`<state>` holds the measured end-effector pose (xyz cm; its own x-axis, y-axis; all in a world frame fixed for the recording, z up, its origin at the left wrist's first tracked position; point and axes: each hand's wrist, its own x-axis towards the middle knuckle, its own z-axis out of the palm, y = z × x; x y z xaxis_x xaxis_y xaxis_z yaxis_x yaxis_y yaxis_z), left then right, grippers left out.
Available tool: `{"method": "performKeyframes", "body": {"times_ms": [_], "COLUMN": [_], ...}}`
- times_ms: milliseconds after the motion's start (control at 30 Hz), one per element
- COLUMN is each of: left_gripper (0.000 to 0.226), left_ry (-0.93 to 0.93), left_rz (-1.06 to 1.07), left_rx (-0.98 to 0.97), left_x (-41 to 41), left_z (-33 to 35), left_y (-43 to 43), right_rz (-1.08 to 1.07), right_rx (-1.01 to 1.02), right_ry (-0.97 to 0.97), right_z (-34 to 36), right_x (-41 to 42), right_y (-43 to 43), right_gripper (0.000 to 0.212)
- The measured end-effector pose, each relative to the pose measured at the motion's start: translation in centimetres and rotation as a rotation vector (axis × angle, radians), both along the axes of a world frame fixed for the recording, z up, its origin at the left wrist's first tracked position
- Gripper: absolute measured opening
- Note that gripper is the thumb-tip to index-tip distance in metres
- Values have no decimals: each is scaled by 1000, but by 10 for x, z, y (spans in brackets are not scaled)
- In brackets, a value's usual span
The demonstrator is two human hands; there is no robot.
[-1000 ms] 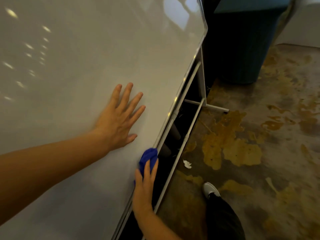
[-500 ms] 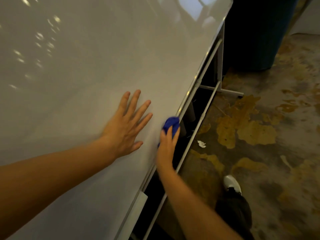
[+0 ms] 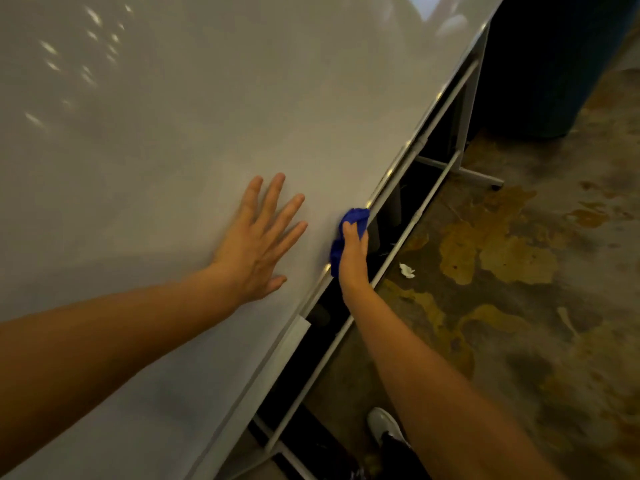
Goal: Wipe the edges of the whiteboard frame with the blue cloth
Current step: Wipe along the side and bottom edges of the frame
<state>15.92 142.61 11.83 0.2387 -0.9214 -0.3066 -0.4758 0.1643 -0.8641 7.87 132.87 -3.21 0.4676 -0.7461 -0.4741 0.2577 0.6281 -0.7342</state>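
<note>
If that bunched blue cloth [image 3: 353,220] rides off the whiteboard frame [image 3: 405,161], the right hand [image 3: 353,258], its grip closed round the cloth, probably drops into the dark gap by the stand rail [image 3: 408,230]. Left hand [image 3: 258,244] lies flat and open on the whiteboard [image 3: 207,116], bracing it. Plenty of clear edge ahead toward the far corner; floor [image 3: 519,306] beside is open too.

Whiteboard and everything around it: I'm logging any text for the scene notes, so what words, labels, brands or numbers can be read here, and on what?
None can be read.
whiteboard: blank, only light reflections on its surface.
whiteboard frame: no label or brand visible.
blue cloth, gripped in the right hand: plain, no tag showing.
left hand: flat on the board, covering no writing that shows.
shoe and dark bin: no legible marks.
</note>
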Motion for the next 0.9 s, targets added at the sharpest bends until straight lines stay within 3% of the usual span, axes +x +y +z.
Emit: {"method": "performKeyframes", "body": {"times_ms": [200,333,533,900], "left_gripper": [96,92,85,79], "left_ry": [10,22,30,100], "left_rz": [71,91,62,169], "left_rx": [-9,-4,19,-14], "left_x": [-11,-12,-4,-28], "left_z": [-9,-3,8,36], "left_y": [45,68,74,76], "right_rz": [316,257,195,269], "right_rx": [310,442,473,401], "right_ry": [43,41,-53,22], "right_z": [-16,-11,5,32], "right_x": [-37,-44,-44,-52], "right_y": [108,116,114,112], "right_gripper": [55,37,33,32]}}
